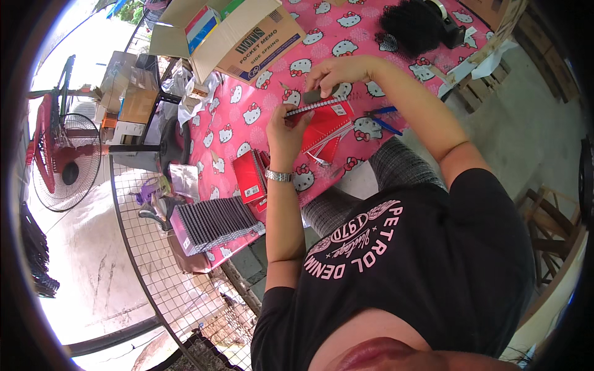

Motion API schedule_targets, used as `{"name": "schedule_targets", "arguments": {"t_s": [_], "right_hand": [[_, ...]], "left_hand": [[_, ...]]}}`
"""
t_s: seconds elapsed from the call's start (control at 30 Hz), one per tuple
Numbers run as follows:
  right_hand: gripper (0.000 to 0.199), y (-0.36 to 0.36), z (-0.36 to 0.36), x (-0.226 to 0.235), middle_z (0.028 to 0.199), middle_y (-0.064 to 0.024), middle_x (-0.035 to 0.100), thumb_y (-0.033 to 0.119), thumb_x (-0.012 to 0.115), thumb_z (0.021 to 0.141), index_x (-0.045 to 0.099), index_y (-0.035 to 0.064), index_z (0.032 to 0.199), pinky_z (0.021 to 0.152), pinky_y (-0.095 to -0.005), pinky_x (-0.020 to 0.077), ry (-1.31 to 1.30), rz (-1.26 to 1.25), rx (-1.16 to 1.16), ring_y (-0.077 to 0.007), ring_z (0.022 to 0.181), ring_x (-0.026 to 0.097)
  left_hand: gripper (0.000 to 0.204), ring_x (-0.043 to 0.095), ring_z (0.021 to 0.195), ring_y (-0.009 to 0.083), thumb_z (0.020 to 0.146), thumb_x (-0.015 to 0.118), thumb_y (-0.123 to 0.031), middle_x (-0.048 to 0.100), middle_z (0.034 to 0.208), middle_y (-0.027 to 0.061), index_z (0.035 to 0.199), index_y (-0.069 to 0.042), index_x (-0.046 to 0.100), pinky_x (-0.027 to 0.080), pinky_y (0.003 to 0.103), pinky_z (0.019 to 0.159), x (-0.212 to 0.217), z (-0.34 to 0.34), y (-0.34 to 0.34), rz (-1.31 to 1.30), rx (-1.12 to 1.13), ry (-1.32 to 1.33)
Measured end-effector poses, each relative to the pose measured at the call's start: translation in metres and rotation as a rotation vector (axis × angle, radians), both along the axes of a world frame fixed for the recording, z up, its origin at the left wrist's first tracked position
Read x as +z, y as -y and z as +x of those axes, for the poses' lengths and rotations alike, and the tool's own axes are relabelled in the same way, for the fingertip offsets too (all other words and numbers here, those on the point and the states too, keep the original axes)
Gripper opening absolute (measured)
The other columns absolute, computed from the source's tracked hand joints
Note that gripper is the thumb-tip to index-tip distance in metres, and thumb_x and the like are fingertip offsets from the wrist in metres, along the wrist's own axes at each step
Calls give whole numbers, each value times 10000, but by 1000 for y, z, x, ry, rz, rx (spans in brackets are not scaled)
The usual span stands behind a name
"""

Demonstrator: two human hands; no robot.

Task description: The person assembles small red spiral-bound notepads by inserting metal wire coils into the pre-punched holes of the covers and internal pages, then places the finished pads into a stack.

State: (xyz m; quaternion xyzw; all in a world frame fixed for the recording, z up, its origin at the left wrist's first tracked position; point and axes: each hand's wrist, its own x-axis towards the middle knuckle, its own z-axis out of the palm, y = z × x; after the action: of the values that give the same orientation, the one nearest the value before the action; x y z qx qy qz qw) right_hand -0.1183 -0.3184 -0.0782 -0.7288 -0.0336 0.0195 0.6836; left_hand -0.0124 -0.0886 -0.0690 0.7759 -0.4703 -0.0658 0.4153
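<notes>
Between my hands is a small spiral notepad (307,109), held with its row of punched holes and thin wire coil facing up. My left hand (288,128), with a metal watch at the wrist, pinches its left end. The fingers of my right hand (340,73) curl down on its far side near the coil, beside a dark grey piece I cannot make out. The coil's loose end seems to stick out to the right. Just below lie red notepad covers and sheets (328,133). Blue-handled pliers (385,117) rest to the right of them.
More red notepads (249,177) lie left of my left forearm, near a neat stack of spiral-bound pads (213,222). An open carton (257,46) stands at the back. Black wire coils (405,28) are heaped at the far right. A fan (65,161) stands left of the pink-covered table (232,133).
</notes>
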Motion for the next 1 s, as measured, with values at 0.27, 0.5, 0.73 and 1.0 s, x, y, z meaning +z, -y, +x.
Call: {"name": "schedule_targets", "arguments": {"t_s": [0.27, 0.5, 0.73, 1.0], "right_hand": [[710, 1, -71, -146, 1380, -142, 471, 420, 735, 762, 485, 148, 1368, 1043, -539, 361, 83, -1067, -838, -397, 1286, 431], [644, -94, -155, -134, 1310, -179, 521, 294, 735, 794, 499, 129, 1370, 1053, -479, 371, -93, -815, -907, -357, 1241, 481], [604, -130, -104, 9, 1257, -110, 561, 225, 750, 769, 552, 111, 1329, 978, -417, 417, 446, -773, -781, -311, 1142, 542], [423, -123, -85, 22, 1070, -95, 628, 198, 654, 918, 557, 27, 1293, 870, -324, 483, -237, 619, -136, -166, 1002, 610]], "left_hand": [[228, 615, 679, 102, 875, 724, -123, 669, 862, 62, 1010, 38, 636, 516, 236, 628, -3, -2, 0, -151, 71, -294], [188, 647, 669, 109, 900, 681, -59, 677, 856, 67, 1034, 69, 650, 542, 234, 609, -14, -12, -2, -359, 96, -561], [187, 661, 751, 103, 873, 652, 51, 692, 887, 75, 1060, 59, 662, 538, 243, 656, -5, -49, 1, -364, 191, -155], [243, 674, 761, 138, 823, 632, 89, 701, 887, 102, 1051, 26, 685, 555, 273, 682, 0, -41, -18, -411, 210, 234]]}}
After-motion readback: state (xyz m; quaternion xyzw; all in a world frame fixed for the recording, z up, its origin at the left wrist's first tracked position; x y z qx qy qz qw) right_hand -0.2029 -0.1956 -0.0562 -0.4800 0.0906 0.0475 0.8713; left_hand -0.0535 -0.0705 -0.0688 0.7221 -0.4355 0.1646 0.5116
